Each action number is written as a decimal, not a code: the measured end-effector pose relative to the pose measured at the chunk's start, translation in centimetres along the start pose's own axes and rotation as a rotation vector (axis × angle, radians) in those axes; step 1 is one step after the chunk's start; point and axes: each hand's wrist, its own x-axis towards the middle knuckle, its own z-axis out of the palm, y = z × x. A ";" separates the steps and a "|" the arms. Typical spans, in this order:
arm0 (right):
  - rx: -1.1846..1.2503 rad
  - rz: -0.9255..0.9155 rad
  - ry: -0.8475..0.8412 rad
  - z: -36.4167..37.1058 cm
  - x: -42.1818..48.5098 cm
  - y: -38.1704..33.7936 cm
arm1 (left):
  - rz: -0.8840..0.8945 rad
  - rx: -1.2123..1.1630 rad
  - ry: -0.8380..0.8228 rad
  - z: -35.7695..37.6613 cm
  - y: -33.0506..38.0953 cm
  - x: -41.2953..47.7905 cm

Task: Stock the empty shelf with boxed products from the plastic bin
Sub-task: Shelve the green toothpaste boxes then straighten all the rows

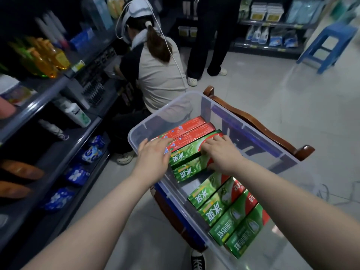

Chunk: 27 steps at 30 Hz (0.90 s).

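Observation:
A clear plastic bin (198, 98) rests on a wooden chair and holds long boxed products. Two red boxes (191, 131) lie at its far end, two green boxes (190, 158) lie in the middle, and several more green boxes (228, 209) lie at the near end. My left hand (153, 154) lies flat, fingers spread, over the left ends of the red and green boxes. My right hand (220, 151) rests with fingers curled on the upper green box. Neither hand has lifted a box. The dark shelf unit (58, 152) stands to the left.
A crouching person (159, 75) works at the shelves just beyond the bin. Another person stands further back (212, 36). A blue plastic stool (329, 43) stands at the right. The shelves hold bottles and blue packets (78, 174). My shoe (197, 260) shows beside the chair.

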 end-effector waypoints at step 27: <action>0.974 0.330 0.401 -8.7 0.7 -2.6 | -0.054 -0.666 -0.191 -2.7 4.7 -0.7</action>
